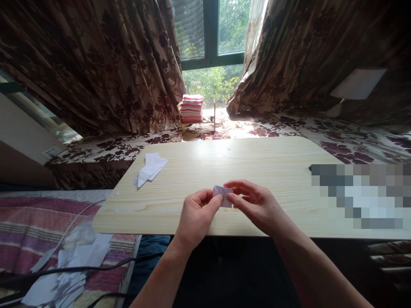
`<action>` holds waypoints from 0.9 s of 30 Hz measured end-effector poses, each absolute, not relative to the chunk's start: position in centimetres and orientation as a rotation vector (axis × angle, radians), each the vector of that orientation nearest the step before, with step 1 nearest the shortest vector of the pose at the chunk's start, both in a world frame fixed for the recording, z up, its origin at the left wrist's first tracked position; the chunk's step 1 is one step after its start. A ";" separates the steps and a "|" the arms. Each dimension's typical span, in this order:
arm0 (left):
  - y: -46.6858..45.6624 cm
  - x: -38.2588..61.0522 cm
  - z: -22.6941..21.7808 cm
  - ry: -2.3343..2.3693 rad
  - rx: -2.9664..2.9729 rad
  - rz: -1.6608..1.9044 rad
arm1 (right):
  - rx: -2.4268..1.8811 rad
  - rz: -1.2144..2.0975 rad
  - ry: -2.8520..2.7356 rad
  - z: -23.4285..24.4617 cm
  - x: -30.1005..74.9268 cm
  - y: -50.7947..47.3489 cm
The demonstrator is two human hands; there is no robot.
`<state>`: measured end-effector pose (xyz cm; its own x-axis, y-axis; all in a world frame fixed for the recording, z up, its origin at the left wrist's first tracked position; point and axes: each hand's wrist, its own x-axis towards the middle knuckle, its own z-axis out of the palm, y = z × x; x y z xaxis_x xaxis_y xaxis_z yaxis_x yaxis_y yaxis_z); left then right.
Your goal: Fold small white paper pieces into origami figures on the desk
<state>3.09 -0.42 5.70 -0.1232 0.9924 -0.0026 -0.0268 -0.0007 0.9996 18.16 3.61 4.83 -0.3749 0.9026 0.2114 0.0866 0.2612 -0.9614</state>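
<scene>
Both hands hold a small folded piece of pale paper just above the near part of a light wooden table. My left hand pinches the paper's left side with thumb and fingers curled. My right hand pinches its right edge between thumb and forefinger. A few white paper strips lie on the table at the far left, apart from the hands.
Paper scraps and dark cables lie on a striped cloth at lower left. A stack of pink-striped folded cloths sits by the window. Brown flowered curtains hang on both sides. A blurred patch covers the table's right end.
</scene>
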 end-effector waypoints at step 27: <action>-0.6 3.7 5.0 1.287 0.930 1.351 | -0.878 1.085 -1.864 5.6 18.7 4.1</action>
